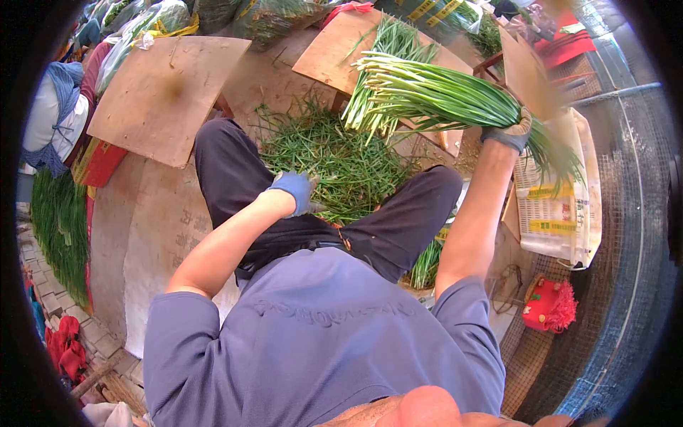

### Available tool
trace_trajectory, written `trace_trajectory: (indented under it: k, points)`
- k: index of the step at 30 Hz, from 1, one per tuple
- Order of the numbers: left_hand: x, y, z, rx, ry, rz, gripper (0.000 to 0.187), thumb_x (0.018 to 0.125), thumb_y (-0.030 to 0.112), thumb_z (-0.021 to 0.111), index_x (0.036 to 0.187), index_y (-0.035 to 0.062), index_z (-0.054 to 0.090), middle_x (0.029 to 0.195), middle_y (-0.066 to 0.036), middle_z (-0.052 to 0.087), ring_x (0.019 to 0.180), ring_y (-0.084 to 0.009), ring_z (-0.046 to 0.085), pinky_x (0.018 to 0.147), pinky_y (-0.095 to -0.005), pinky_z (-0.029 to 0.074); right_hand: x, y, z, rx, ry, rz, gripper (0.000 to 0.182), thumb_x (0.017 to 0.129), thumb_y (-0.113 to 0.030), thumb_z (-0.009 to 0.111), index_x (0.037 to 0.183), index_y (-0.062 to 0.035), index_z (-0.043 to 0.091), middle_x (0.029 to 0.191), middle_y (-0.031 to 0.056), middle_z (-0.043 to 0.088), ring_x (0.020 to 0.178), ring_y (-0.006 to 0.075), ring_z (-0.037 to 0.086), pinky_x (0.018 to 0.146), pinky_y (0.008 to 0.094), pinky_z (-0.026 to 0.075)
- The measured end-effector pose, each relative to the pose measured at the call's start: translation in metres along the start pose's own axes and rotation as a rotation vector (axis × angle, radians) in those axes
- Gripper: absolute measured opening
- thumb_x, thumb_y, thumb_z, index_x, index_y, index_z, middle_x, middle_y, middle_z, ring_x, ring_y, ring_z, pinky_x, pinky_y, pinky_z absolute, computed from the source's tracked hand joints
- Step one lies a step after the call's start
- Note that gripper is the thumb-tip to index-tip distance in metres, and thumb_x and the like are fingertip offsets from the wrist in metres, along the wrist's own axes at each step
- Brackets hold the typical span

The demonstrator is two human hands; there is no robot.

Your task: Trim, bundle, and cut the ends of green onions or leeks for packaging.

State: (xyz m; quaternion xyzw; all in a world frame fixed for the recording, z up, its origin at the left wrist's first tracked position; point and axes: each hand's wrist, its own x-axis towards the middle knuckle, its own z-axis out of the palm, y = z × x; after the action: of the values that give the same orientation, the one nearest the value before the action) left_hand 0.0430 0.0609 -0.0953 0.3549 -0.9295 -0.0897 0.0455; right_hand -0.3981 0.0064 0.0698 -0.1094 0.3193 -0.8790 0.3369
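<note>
A long bunch of chives (448, 92) is gripped by my gloved right hand (514, 132) near its green leaf end. Its pale stem ends point left, over more chives (409, 43) on a wooden board (320, 58). My left hand (297, 191), in a blue-grey glove, hovers by my thigh at the near edge of a heap of loose green trimmings (334, 153). Its thumb and fingers look apart, and I see nothing held in it. The fingertips are partly lost against the heap.
Another wooden board (167, 92) stands at the left front. Bagged greens (274, 21) line the back. A white printed sack (562, 203) hangs at right beside netting (626, 213). Cut chives (58, 235) lie far left, and a red item (549, 304) sits low right.
</note>
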Motion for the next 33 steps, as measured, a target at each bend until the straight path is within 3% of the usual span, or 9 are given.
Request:
trace_trajectory:
  k: [5,9,12,16,20,26,29,30,33]
  points:
    - [0.038,0.013,-0.035,-0.131,-0.524,-0.173,0.051,0.092,0.054,0.050,0.118,0.0133,0.066,0.125,-0.015,0.060,0.114,-0.0319,0.057,0.095,-0.0464,0.045,-0.005,0.001,-0.001,-0.069,-0.016,-0.023,0.042,0.080,-0.030,0.045,0.110,-0.0038,0.059,0.110,0.0223,0.065,0.098,0.0423,0.063,0.088,0.0610,0.051]
    - [0.032,0.028,-0.034,-0.518,0.271,0.049,0.028,0.095,0.027,0.057,0.115,0.0118,0.067,0.108,-0.010,0.068,0.091,-0.0261,0.066,0.080,-0.0388,0.052,-0.014,0.005,-0.005,-0.064,-0.062,-0.045,0.038,0.081,-0.029,0.048,0.107,-0.0027,0.059,0.105,0.0222,0.066,0.093,0.0403,0.064,0.085,0.0572,0.053]
    - [0.034,0.049,-0.088,-1.112,0.101,-0.251,0.030,0.096,0.019,0.056,0.125,0.0104,0.060,0.109,-0.008,0.068,0.081,-0.0167,0.067,0.068,-0.0291,0.052,-0.025,0.008,-0.010,-0.054,-0.090,-0.060,0.039,0.084,-0.033,0.047,0.101,-0.0005,0.060,0.099,0.0221,0.067,0.088,0.0390,0.064,0.082,0.0529,0.054]
    - [0.054,0.046,-0.090,-1.702,0.436,-0.323,0.035,0.100,0.025,0.052,0.129,0.0070,0.055,0.109,-0.007,0.067,0.079,-0.0136,0.067,0.063,-0.0237,0.052,-0.025,0.012,-0.029,-0.024,-0.308,0.076,0.040,0.085,-0.033,0.051,0.105,0.0004,0.062,0.103,0.0201,0.068,0.095,0.0374,0.064,0.087,0.0502,0.053]
    - [0.062,0.048,-0.096,-2.090,-0.062,-0.095,0.042,0.101,0.032,0.048,0.135,0.0080,0.047,0.110,-0.007,0.066,0.081,-0.0185,0.068,0.057,-0.0294,0.055,-0.044,0.026,-0.029,0.423,-0.511,0.228,0.032,0.086,-0.027,0.064,0.104,-0.0012,0.063,0.098,0.0107,0.068,0.100,0.0251,0.059,0.094,0.0415,0.049]
    - [0.065,0.070,-0.059,-1.950,0.171,-0.029,0.041,0.097,0.028,0.057,0.131,0.0063,0.054,0.120,-0.004,0.063,0.103,-0.0106,0.060,0.086,-0.0293,0.051,-0.049,0.035,-0.043,0.609,-0.493,0.358,0.027,0.084,-0.024,0.069,0.102,-0.0045,0.063,0.090,0.0024,0.064,0.092,0.0201,0.057,0.091,0.0370,0.048]
    - [0.064,0.062,-0.054,-2.179,-0.120,-0.037,0.045,0.097,0.027,0.058,0.134,0.0041,0.050,0.125,-0.005,0.061,0.107,-0.0122,0.059,0.092,-0.0277,0.049,-0.064,0.033,-0.031,0.615,-0.526,0.389,0.030,0.083,-0.023,0.071,0.106,-0.0058,0.060,0.089,0.0017,0.063,0.089,0.0184,0.058,0.090,0.0357,0.048]
    - [0.065,0.060,-0.061,-2.377,-0.283,0.183,0.046,0.095,0.025,0.061,0.133,0.0024,0.051,0.126,-0.006,0.061,0.110,-0.0130,0.059,0.095,-0.0287,0.049,-0.063,0.034,-0.031,0.597,-0.538,0.370,0.031,0.083,-0.022,0.071,0.107,-0.0057,0.059,0.088,0.0017,0.062,0.088,0.0179,0.058,0.090,0.0352,0.048]
    - [0.053,0.088,-0.091,-2.312,-0.043,0.365,0.040,0.092,0.021,0.064,0.127,0.0026,0.055,0.120,-0.004,0.064,0.110,-0.0115,0.058,0.095,-0.0293,0.049,-0.059,0.036,-0.032,0.665,-0.546,0.364,0.035,0.085,-0.020,0.069,0.113,-0.0033,0.056,0.085,0.0017,0.059,0.084,0.0167,0.057,0.087,0.0329,0.047]
